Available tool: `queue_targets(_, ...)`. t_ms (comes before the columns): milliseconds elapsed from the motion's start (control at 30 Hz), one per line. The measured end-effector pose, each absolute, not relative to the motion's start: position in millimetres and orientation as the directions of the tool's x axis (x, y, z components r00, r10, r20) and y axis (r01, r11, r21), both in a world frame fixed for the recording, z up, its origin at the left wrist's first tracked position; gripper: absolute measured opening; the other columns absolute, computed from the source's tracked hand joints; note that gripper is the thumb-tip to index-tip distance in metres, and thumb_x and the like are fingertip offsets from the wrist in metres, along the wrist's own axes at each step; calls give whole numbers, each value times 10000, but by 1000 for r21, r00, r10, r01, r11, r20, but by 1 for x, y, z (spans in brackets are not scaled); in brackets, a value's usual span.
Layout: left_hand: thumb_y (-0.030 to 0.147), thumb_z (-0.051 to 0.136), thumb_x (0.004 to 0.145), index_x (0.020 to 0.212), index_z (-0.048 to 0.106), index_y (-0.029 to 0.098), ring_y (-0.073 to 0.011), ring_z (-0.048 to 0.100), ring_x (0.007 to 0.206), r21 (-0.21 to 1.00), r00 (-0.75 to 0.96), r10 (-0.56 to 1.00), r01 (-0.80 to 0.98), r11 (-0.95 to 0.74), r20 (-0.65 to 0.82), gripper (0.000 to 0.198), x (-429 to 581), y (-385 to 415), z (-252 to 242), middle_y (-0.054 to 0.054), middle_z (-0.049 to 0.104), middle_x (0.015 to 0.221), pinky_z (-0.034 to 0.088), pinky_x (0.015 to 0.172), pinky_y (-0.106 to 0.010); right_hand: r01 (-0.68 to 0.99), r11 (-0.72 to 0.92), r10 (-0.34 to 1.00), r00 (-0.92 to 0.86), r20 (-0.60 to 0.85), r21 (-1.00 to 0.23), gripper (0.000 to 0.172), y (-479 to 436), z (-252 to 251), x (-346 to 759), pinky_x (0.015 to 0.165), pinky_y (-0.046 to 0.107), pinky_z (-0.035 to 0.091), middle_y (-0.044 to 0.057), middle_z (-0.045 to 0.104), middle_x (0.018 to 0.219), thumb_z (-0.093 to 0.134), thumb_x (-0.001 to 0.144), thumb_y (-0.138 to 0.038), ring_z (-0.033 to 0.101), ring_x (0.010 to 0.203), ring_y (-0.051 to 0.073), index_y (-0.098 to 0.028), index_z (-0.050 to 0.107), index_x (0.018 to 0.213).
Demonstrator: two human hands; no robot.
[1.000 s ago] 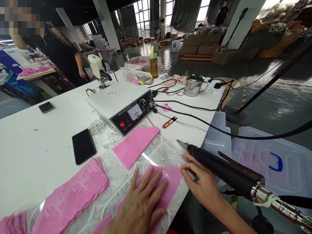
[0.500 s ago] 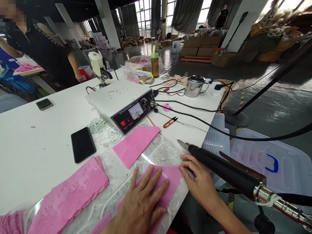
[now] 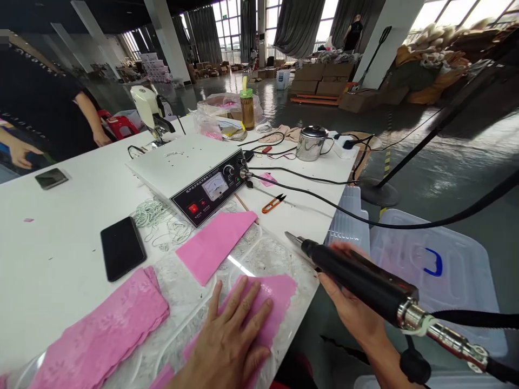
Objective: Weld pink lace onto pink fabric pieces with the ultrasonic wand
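Observation:
My left hand [image 3: 233, 327] lies flat, fingers spread, on a pink fabric piece [image 3: 279, 292] over a clear patterned sheet [image 3: 270, 256]. Close to the table's right edge, my right hand [image 3: 357, 313] is at a black pen-shaped handpiece [image 3: 352, 275] with a metal blade tip and a lever. Its thumb shows below the handpiece and blurred fingers show beyond it; the handpiece hides the rest, so I cannot tell whether they grip it. Another flat pink piece [image 3: 217, 243] lies ahead of my left hand. Folded pink patterned fabric [image 3: 105, 329] lies to its left.
A control box [image 3: 208, 189] with a dial stands ahead, its cable [image 3: 324, 200] crossing right. Around it are orange thread snips [image 3: 273, 203], a phone [image 3: 122, 248], tangled cord [image 3: 152, 213] and a steel mug [image 3: 311, 143]. Plastic bins [image 3: 458, 259] stand right. A co-worker [image 3: 40, 102] stands left.
My right hand has left the pink fabric's right edge and moved right, behind the handpiece. My left hand stays flat on the fabric. The co-worker's hands have shifted, and the view has turned slightly right.

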State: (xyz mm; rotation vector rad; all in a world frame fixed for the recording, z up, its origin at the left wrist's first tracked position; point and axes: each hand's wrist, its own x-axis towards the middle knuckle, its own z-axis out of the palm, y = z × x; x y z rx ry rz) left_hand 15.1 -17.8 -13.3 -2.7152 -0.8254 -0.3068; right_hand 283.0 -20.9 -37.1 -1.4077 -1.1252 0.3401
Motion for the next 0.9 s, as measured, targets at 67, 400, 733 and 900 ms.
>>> queue_targets(67, 476, 477, 988, 1492, 412, 226, -331, 320, 1433, -220, 818, 497, 562, -798, 288, 566, 15, -17, -13, -86, 459, 1505, -8, 1189, -590, 320, 308, 760, 484, 434, -896, 605, -13, -30, 274, 1016, 503, 504, 81, 596, 1273, 765, 742, -338, 620, 1161, 266, -289, 504, 1286)
queue_targets(400, 458, 508, 974, 1467, 453, 220, -328, 320, 1439, -228, 825, 486, 552, -802, 288, 551, 15, -15, -13, -86, 475, 1495, -1, 1199, -577, -54, 539, 585, 742, 327, -841, 200, 27, -16, 269, 814, 404, 538, 11, 577, 1017, 549, 852, -323, 622, 777, 157, -280, 558, 1047)
queue_targets(733, 490, 466, 997, 1494, 407, 248, -310, 347, 1427, -198, 805, 529, 583, -788, 269, 556, 17, -21, -11, -62, 471, 1499, -13, 1204, -575, -235, 531, 761, 554, 337, -814, 176, -9, 28, 292, 408, 315, 403, 8, 532, 573, 570, 659, -364, 511, 457, 169, -231, 669, 720)
queue_targets(900, 506, 470, 992, 1483, 424, 254, -300, 366, 1419, -202, 806, 528, 583, -787, 268, 554, 18, -21, -10, -60, 480, 1493, 7, 1211, -563, -224, 525, 768, 541, 343, -821, 159, -7, 30, 287, 388, 322, 409, 8, 536, 547, 576, 638, -346, 514, 425, 170, -231, 672, 693)
